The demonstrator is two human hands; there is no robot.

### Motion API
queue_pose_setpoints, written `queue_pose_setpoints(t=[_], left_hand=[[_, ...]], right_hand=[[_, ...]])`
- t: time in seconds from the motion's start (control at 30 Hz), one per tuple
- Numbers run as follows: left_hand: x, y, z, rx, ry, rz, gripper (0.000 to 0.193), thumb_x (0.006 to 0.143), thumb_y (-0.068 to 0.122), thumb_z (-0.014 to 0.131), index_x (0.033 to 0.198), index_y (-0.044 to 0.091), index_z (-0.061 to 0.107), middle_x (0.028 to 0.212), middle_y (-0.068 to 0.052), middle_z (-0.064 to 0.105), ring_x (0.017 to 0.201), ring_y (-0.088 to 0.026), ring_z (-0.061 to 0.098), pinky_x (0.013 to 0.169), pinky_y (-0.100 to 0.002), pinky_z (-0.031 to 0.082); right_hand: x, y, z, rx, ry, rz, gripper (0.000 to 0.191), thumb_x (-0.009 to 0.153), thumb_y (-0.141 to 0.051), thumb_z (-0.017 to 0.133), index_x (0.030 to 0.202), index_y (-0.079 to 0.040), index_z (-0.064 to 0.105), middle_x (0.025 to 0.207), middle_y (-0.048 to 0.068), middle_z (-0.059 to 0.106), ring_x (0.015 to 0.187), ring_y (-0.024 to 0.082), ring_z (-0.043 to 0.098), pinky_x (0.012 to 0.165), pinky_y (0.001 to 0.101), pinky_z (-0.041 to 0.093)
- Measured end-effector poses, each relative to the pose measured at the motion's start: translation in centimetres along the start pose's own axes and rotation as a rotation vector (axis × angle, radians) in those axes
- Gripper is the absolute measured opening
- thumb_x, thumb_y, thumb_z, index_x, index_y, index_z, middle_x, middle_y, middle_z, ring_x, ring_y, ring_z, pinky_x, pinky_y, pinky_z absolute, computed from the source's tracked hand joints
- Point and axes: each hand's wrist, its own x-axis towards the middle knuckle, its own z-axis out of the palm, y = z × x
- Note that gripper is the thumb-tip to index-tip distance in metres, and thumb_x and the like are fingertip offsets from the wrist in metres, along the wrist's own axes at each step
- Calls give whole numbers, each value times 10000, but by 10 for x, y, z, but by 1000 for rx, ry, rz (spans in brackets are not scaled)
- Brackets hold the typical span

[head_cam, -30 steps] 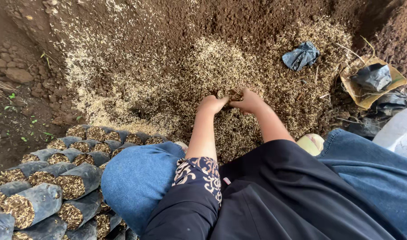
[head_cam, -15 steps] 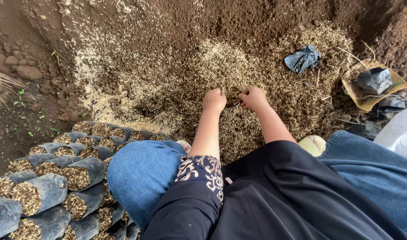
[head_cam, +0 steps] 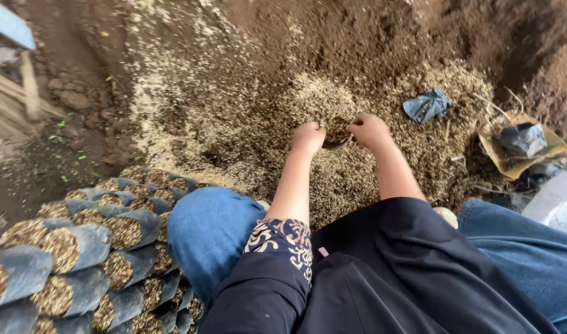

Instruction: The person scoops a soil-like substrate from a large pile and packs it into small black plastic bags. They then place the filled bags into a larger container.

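Observation:
My left hand point(head_cam: 308, 137) and my right hand point(head_cam: 370, 130) reach out together into a heap of pale husk mixed with brown soil point(head_cam: 246, 117). Between them they hold a small dark bag point(head_cam: 337, 133) by its rim, its mouth open and partly filled with the husk mix. Both fists are closed on the bag's edge. My arms stretch forward over my knees in blue jeans point(head_cam: 209, 229) and a dark top.
Several filled dark bags point(head_cam: 79, 247) lie stacked on their sides at the lower left. A crumpled blue-grey bag point(head_cam: 427, 105) lies on the heap to the right. A yellowish sack with dark bags point(head_cam: 524, 145) sits far right. Stones point(head_cam: 73, 99) lie left.
My hands moved slightly apart and lifted, and now the small bag's open mouth shows between them. The view shifted a little to the right.

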Motion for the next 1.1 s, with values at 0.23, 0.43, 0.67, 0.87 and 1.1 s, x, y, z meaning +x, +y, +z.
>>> queue_pose_setpoints(t=[0.23, 0.43, 0.67, 0.87, 1.1], left_hand=[[-19, 69, -110, 165, 186, 213, 273, 862, 270, 621, 935, 44, 756, 939, -170, 740, 864, -279, 713, 789, -416, 570], [-100, 77, -230, 148, 518, 269, 282, 777, 263, 623, 898, 58, 773, 929, -197, 744, 865, -311, 736, 805, -423, 568], [-274, -9, -312, -9, 685, 188, 240, 827, 239, 619, 733, 34, 700, 598, -122, 707, 515, -188, 719, 513, -336, 567], [-428, -128, -300, -114, 810, 49, 237, 864, 210, 631, 743, 8, 658, 629, -77, 713, 578, -132, 751, 524, -308, 583], [-520, -259, -210, -363, 963, -204, 217, 867, 218, 646, 782, 23, 689, 680, -80, 722, 622, -141, 751, 552, -321, 592]], right_hand=[[-40, -94, -69, 213, 145, -333, 279, 929, -195, 706, 1068, 48, 701, 871, 169, 738, 691, 213, 737, 629, 327, 579], [-90, -206, -85, 382, -15, -650, 218, 996, -119, 672, 1043, 94, 658, 921, 172, 721, 724, 193, 728, 602, 308, 608], [-205, -306, -34, 318, -337, -979, 218, 997, -99, 654, 1073, 104, 640, 950, 158, 710, 761, 192, 743, 632, 293, 623], [-313, -333, 65, 19, -544, -1182, 215, 968, -127, 649, 1004, 84, 669, 827, 173, 727, 743, 174, 751, 637, 307, 612], [-386, -317, 169, -295, -671, -1414, 303, 936, -258, 726, 948, 45, 727, 804, 215, 735, 737, 273, 731, 699, 401, 562]])
